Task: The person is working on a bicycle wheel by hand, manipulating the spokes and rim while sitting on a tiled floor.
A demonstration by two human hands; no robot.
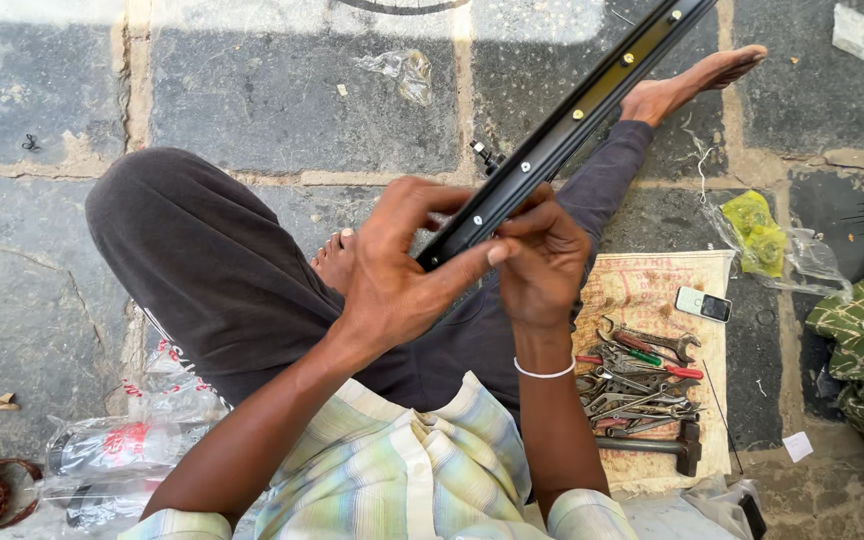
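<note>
Both the left hand (pixel 397 275) and right hand (pixel 542 262) close their fingers around the black wheel rim (pixel 562 130), steadying its near end above the spanners (pixel 637 375) for close work.

Bare stone floor (pixel 282 100) lies open ahead (left of the rim (pixel 592 100)), while spanners (pixel 637 380) crowd the right.

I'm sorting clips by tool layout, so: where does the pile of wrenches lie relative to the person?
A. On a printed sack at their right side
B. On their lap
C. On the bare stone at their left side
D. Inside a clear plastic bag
A: the wrenches rest on the printed sack beside the right hand, with a hammer below them.
</note>
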